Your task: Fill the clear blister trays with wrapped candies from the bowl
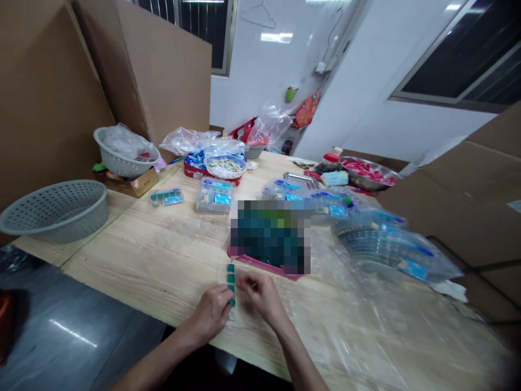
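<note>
Near the front edge of the table, a clear plastic strip with several dark green square pieces (pixel 230 278) lies lengthwise away from me. My left hand (pixel 213 310) is closed at its near end, with the fingertips against the lower green pieces. Just to the right, my right hand (pixel 261 295) is curled with the fingertips pinched together; whatever they hold is too small to make out. Beyond the hands stands a pink tray (pixel 268 264), its contents blurred out by a pixelated patch.
A grey perforated basket (pixel 57 210) stands at the left. Clear plastic cases (pixel 214 196) and another strip of green pieces (pixel 166 197) lie farther back. Stacked clear packs (pixel 391 244) fill the right side. A metal bowl of pink pieces (pixel 369 172) sits behind them.
</note>
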Motion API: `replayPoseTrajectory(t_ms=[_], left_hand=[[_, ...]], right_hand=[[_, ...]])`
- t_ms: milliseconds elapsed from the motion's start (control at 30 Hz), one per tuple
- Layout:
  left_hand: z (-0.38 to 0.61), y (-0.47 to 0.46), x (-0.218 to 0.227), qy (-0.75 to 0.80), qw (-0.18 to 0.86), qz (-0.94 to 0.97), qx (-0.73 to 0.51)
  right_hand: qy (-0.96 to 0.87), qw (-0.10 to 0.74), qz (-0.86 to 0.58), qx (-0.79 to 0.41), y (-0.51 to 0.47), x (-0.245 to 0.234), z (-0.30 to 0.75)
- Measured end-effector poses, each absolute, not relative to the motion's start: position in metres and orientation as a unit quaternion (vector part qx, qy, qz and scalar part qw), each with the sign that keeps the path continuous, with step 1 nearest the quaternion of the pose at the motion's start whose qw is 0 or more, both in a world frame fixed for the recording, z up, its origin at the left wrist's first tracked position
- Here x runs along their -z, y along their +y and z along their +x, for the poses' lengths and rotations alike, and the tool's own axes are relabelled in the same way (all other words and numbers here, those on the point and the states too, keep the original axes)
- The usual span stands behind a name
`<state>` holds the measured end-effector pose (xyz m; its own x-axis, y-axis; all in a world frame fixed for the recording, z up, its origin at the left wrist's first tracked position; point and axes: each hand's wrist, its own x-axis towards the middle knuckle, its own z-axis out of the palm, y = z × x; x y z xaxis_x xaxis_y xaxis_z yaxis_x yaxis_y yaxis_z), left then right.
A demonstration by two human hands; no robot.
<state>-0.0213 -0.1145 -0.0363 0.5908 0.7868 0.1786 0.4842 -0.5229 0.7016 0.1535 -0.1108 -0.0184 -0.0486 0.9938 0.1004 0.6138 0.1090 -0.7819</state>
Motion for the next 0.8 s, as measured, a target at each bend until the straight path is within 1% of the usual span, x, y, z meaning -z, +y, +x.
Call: replayPoseTrajectory(t_ms=[67,100,167,233,300,333,400,533,600,667,800], left_hand=[[-0.02,-0.11,0.035,0.376,0.313,0.839,-0.24],[-0.019,-0.107,0.033,0.373,0.316,0.84,-0.235],[-0.018,-0.103,0.029,0.372,0.318,0.842,-0.227],[-0.018,-0.101,0.027,0.375,0.319,0.842,-0.223],[-0.019,-0.101,0.026,0.38,0.321,0.838,-0.224],[-0.019,-0.101,0.026,0.383,0.325,0.834,-0.227],[-0.021,-0.101,0.024,0.391,0.335,0.823,-0.241],[-0.021,-0.094,0.015,0.428,0.35,0.775,-0.305],[-0.017,-0.088,0.009,0.44,0.349,0.754,-0.341],[-0.012,-0.083,0.006,0.443,0.352,0.741,-0.361],[-0.003,-0.08,0.005,0.44,0.362,0.73,-0.378]], right_hand=[[-0.665,0.356,-0.615,-0.23,-0.089,0.004,0.16],[-0.668,0.349,-0.628,-0.196,-0.077,-0.003,0.162],[-0.67,0.297,-0.668,-0.129,-0.053,-0.013,0.161],[-0.665,0.217,-0.71,-0.08,-0.035,-0.018,0.155],[-0.658,0.158,-0.734,-0.054,-0.024,-0.017,0.15],[-0.657,0.145,-0.738,-0.049,-0.021,-0.015,0.148],[-0.651,0.158,-0.741,-0.047,-0.02,-0.008,0.148],[-0.634,0.267,-0.721,-0.08,-0.028,0.006,0.16],[-0.636,0.294,-0.706,-0.105,-0.032,0.009,0.165],[-0.651,0.273,-0.7,-0.104,-0.032,0.009,0.165],[-0.685,0.187,-0.7,-0.069,-0.024,0.001,0.159]])
